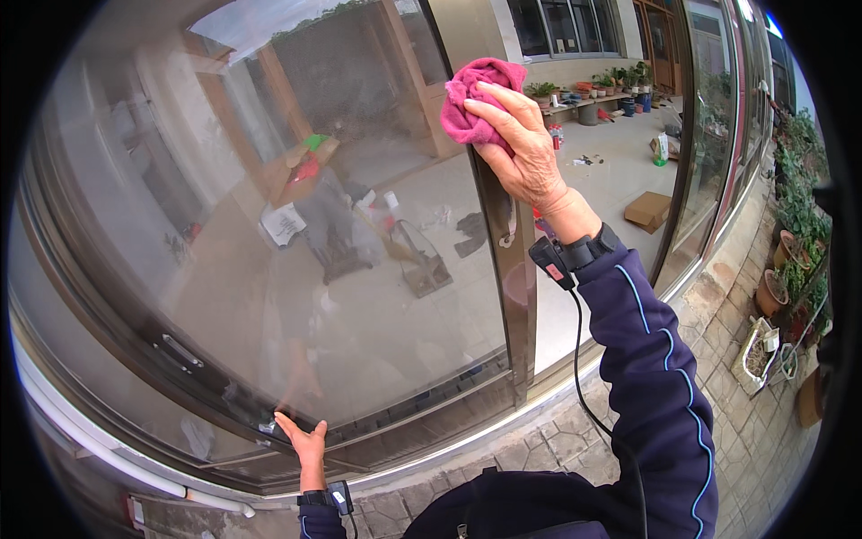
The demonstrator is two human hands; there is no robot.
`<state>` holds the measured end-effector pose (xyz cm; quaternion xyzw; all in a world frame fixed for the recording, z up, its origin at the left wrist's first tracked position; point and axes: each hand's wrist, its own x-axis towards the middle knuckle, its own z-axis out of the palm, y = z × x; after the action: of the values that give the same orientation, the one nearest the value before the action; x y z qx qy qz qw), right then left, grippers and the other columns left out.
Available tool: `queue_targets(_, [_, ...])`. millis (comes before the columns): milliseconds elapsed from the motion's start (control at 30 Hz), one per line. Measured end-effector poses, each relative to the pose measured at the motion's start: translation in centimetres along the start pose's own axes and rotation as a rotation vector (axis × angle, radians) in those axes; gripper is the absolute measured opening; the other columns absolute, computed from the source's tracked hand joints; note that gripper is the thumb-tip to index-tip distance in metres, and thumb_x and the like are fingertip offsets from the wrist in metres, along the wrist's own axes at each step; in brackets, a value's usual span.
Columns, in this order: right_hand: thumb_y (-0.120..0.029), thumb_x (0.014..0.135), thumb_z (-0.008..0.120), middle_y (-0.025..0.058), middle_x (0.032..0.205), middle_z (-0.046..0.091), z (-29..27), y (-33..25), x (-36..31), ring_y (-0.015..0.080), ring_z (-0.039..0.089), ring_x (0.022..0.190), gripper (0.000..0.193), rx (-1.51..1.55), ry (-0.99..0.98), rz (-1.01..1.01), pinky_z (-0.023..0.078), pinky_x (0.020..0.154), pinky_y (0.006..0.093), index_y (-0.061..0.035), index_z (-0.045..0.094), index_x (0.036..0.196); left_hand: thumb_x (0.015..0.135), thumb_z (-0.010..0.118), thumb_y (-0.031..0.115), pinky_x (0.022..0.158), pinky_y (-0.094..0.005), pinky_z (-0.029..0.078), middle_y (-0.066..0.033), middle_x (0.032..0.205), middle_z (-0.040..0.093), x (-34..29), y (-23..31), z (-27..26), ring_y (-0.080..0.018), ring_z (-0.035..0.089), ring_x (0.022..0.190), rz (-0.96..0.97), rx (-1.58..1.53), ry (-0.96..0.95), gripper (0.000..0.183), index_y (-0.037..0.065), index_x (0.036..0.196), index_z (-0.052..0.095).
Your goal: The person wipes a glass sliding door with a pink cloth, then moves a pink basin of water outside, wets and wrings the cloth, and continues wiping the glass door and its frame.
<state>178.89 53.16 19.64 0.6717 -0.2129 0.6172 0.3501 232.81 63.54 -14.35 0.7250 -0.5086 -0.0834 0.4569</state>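
Observation:
A crumpled magenta cloth is pressed against the upper part of the brown door frame, beside the edge of a large glass pane. My right hand is closed on this cloth, its fingers bent over the front of it. Low on the left, my left hand rests by the lower corner of the pane, on the dark frame. Its thumb and fingers are spread, and I see nothing in it. Hazy marks and reflections lie over the glass.
Right of the frame, a doorway shows a pale floor with a cardboard box and potted plants on a bench. More pots line the paved path. A black cable hangs along my right arm.

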Motion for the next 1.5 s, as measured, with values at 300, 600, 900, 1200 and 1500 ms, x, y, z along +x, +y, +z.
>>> queue_targets(300, [-0.009, 0.080, 0.064, 0.0202, 0.130, 0.051, -0.3, -3.0, -18.1, 0.0375, 0.050, 0.114, 0.043, 0.086, 0.058, 0.398, 0.041, 0.097, 0.0426, -0.0040, 0.056, 0.122, 0.067, 0.080, 0.013, 0.117, -0.0387, 0.011, -0.0223, 0.157, 0.000, 0.7, 0.0, 1.0, -0.0301, 0.002, 0.146, -0.068, -0.007, 0.018, 0.116, -0.002, 0.149, -0.001])
queue_targets(600, [0.002, 0.066, 0.070, 0.0135, 0.132, 0.049, -1.2, -8.3, -27.0, 0.0387, 0.044, 0.124, 0.050, -0.141, -0.218, 0.294, 0.043, 0.101, 0.0451, -0.0097, 0.063, 0.115, 0.069, 0.078, 0.005, 0.115, -0.0388, 0.016, -0.0208, 0.156, 0.006, 1.0, -0.9, 0.3, -0.0292, 0.012, 0.145, -0.168, -0.166, -0.056, 0.118, 0.003, 0.150, -0.007])
queue_targets(900, [-0.001, 0.064, 0.073, 0.0083, 0.126, 0.049, 2.4, -6.9, -24.5, 0.0338, 0.047, 0.120, 0.051, -0.236, -0.023, 0.256, 0.043, 0.101, 0.0482, -0.0170, 0.065, 0.112, 0.075, 0.075, 0.007, 0.097, -0.0388, 0.042, -0.0289, 0.148, 0.020, 0.6, 1.8, -0.4, -0.0313, 0.035, 0.132, -0.386, -0.211, -0.100, 0.115, 0.016, 0.152, -0.011])
queue_targets(1200, [0.001, 0.075, 0.067, 0.0220, 0.140, 0.035, 1.6, -15.1, -44.0, 0.0424, 0.034, 0.132, 0.061, -0.229, -0.177, 0.895, 0.035, 0.106, 0.0495, -0.0109, 0.047, 0.132, 0.075, 0.077, 0.008, 0.074, -0.0304, 0.049, -0.0337, 0.148, 0.018, 0.3, 4.1, -0.6, -0.0223, 0.049, 0.113, -0.460, -0.195, -0.125, 0.119, 0.024, 0.151, -0.013])
queue_targets(1500, [0.005, 0.086, 0.056, 0.0291, 0.145, 0.027, 4.4, -16.7, -38.6, 0.0461, 0.030, 0.134, 0.057, -0.214, 0.118, 1.199, 0.030, 0.109, 0.0466, 0.0021, 0.036, 0.139, 0.073, 0.079, 0.009, 0.077, -0.0322, 0.050, -0.0349, 0.146, 0.021, 0.2, 3.9, -0.6, -0.0261, 0.039, 0.129, -0.461, -0.186, -0.137, 0.122, 0.022, 0.151, -0.013])
